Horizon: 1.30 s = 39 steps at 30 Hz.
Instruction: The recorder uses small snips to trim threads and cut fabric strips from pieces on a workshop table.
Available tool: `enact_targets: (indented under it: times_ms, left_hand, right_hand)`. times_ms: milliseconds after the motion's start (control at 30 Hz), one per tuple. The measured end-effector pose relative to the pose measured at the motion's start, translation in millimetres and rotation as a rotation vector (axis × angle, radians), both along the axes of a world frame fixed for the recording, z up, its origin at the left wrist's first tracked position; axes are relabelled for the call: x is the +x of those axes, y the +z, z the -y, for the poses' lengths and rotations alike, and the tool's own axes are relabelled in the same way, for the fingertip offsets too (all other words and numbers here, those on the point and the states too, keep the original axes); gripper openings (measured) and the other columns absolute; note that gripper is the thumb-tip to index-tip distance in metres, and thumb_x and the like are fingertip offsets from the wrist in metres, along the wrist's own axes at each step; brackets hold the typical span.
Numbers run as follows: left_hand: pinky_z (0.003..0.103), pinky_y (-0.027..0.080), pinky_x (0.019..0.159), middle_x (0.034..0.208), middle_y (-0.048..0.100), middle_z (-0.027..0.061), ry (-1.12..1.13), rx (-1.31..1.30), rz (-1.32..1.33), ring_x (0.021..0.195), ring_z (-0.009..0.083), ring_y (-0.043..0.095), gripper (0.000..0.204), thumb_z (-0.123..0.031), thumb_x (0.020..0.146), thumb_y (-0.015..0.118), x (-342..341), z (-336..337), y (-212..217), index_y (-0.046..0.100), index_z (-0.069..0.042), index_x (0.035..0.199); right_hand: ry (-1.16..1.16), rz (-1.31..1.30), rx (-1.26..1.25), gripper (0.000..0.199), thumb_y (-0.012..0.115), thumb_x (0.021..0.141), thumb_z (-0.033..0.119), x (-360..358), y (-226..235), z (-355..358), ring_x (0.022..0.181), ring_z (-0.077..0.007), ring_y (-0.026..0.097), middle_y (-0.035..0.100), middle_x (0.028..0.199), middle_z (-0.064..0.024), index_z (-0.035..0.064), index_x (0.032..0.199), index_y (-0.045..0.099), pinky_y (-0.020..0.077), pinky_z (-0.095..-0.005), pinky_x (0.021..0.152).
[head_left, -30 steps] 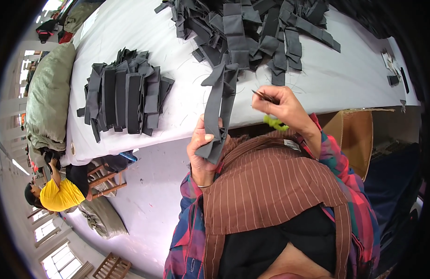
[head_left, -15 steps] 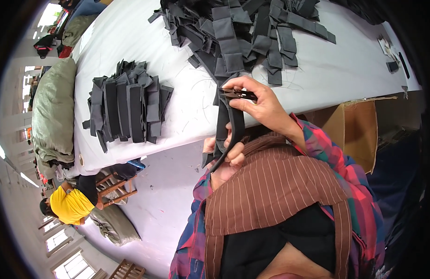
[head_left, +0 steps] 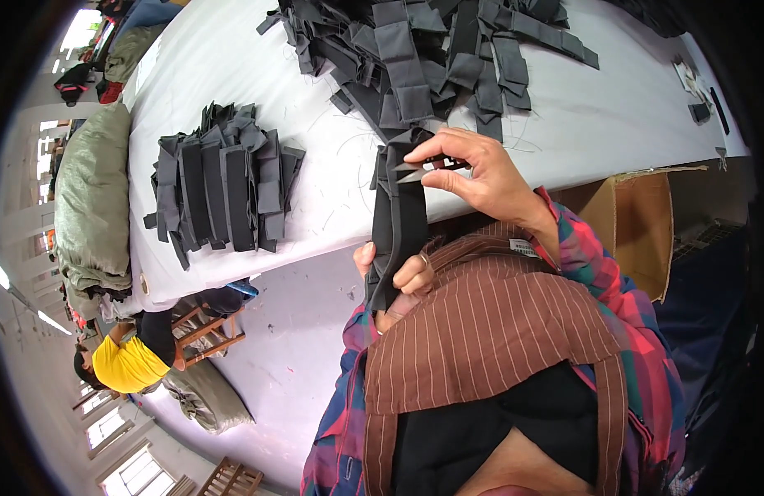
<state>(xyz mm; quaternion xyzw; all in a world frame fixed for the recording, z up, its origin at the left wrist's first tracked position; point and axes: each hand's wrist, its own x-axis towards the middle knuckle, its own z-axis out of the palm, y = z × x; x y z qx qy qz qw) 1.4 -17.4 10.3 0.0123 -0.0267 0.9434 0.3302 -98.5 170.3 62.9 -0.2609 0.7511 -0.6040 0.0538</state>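
Observation:
A dark grey fabric strip [head_left: 400, 219] hangs over the table's near edge, its upper end reaching toward the pile. Its lower part is wrapped in the fingers of my left hand [head_left: 407, 281], which wears a ring. Between thumb and fingers, my right hand [head_left: 473, 169] holds small thread snips [head_left: 413, 172], whose two pointed blades stand apart over the strip's upper part. Above lies a heap of similar dark strips [head_left: 403, 62], many joined in chains. To the left, a neater stack of strips [head_left: 221, 186] rests on the table.
The white-covered table [head_left: 316, 178] curves across the view, with loose threads on it. A cardboard box [head_left: 638, 223] stands below its edge at right. Stuffed pale green sacks [head_left: 93, 194] line the left end. A person in yellow [head_left: 130, 364] sits near a wooden stool [head_left: 208, 335].
The snips' blades now show more plainly, and my right hand has shifted slightly right. The strip has turned to show a broader face, with my left hand's fingers lying across its lower part.

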Motion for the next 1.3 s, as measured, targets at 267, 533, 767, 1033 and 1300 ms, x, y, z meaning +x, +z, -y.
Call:
enact_targets:
  times_ms: [267,533,767,1033,1300]
  left_hand:
    - [0.024,0.026,0.038,0.045,0.031,-0.0031,-0.036,0.132,0.066,0.038,0.0092,0.023,0.049,-0.047,0.079,0.058,-1,-2,-2,0.057,-0.004,0.102]
    - [0.023,0.029,0.038,0.046,0.038,-0.0028,-0.021,0.004,0.000,0.036,0.0096,0.029,0.054,-0.051,0.079,0.056,4,3,-17,0.057,-0.004,0.107]
    - [0.025,0.037,0.050,0.079,0.054,0.0012,0.136,0.063,0.085,0.052,0.0119,0.039,0.050,-0.040,0.085,0.053,1,-6,3,0.053,-0.003,0.118]
    - [0.032,0.048,0.081,0.114,0.055,0.0072,0.507,-0.576,0.107,0.100,0.0229,0.053,0.040,-0.020,0.090,0.054,-8,-5,17,0.046,-0.006,0.126]
    - [0.031,0.048,0.085,0.112,0.062,0.0185,0.532,-1.884,-0.596,0.100,0.0252,0.062,0.056,0.005,0.081,0.055,-12,-14,29,0.042,0.001,0.135]
  right_hand:
    - [0.020,-0.160,-0.015,0.018,0.069,0.075,0.007,1,-12,9,0.075,-0.0209,0.059,0.065,0.080,-0.0054,0.0039,0.092,0.068,0.0433,-0.0314,0.072]
    - [0.022,-0.207,0.036,0.014,0.072,0.073,0.008,-2,-14,8,0.072,-0.0194,0.058,0.066,0.078,-0.0031,0.0060,0.086,0.068,0.0432,-0.0306,0.069]
    - [-0.094,0.090,-0.221,0.012,0.068,0.081,0.004,1,-18,4,0.081,-0.0086,0.060,0.066,0.083,-0.0031,0.0011,0.093,0.067,0.0465,-0.0224,0.075]
    - [-0.128,0.230,-0.252,0.016,0.067,0.086,0.009,12,-21,6,0.084,-0.0064,0.057,0.064,0.089,-0.0003,0.0019,0.100,0.065,0.0456,-0.0219,0.077]
    - [0.029,0.431,-0.138,0.046,0.069,0.086,0.016,29,-33,20,0.103,-0.0114,0.053,0.057,0.110,-0.0060,0.0067,0.127,0.050,0.0437,-0.0250,0.087]
